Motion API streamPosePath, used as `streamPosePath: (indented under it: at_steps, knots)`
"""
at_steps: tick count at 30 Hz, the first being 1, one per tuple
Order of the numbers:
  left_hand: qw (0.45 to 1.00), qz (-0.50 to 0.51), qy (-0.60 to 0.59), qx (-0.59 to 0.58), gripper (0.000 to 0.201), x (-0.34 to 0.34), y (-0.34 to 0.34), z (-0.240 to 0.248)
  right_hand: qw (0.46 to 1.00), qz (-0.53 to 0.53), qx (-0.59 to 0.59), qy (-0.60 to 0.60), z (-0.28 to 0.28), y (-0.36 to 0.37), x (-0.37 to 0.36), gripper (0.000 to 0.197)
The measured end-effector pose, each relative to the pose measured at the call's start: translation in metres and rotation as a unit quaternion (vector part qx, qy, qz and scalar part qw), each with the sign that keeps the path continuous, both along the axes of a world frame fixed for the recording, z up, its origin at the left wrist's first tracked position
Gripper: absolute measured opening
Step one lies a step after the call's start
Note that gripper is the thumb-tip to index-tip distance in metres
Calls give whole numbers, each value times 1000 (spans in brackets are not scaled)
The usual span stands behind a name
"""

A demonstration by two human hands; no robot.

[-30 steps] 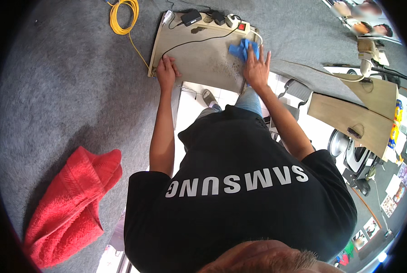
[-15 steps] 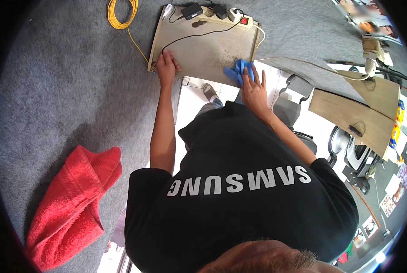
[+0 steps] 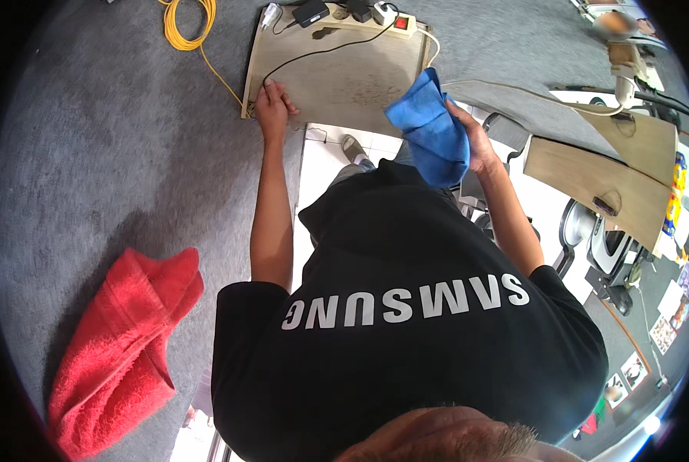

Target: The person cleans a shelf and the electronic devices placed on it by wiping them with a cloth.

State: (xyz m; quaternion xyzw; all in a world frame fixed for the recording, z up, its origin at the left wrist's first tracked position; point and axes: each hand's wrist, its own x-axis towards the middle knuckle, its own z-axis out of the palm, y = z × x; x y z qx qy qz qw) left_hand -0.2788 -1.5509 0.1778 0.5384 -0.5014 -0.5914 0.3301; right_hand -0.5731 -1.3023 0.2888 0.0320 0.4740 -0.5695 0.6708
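Observation:
In my right hand (image 3: 479,146) a folded blue cloth (image 3: 433,131) hangs, gripped between thumb and fingers. It is raised off the board, beside its near right corner. My left hand (image 3: 273,108) rests at the near left part of a shallow wooden board (image 3: 329,88) with raised side edges. Its fingers are curled, and a thin black cable (image 3: 329,58) runs across the board into them; the cable's end is hidden. Dark specks lie on the board's right half.
A cream power strip (image 3: 417,27) with plugs and a black adapter (image 3: 311,13) lies along the board's far edge. Left of it is a coiled yellow cable (image 3: 189,27). A red towel (image 3: 121,354) lies on the grey carpet-like surface (image 3: 129,154). Wooden desks (image 3: 598,185) and chairs stand at right.
My right hand has lifted the blue cloth off the board's near right corner and drawn it up toward me, where it hangs more spread out. My left hand stays on the board.

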Motion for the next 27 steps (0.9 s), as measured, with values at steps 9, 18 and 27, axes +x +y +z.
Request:
streamPosePath:
  at_steps: [9, 18, 27]
  knots:
    - [1000, 22, 10, -20, 43, 6, 6, -8, 620, 123, -106, 767, -80, -35, 79, 55]
    - [997, -5, -23, -79, 29, 16, 68, 44, 421, 283, -271, 818, -113, -161, 157, 59]
    - [988, -112, 26, -106, 37, 8, 124, 47, 429, 370, -363, 740, -100, -105, 125, 52]
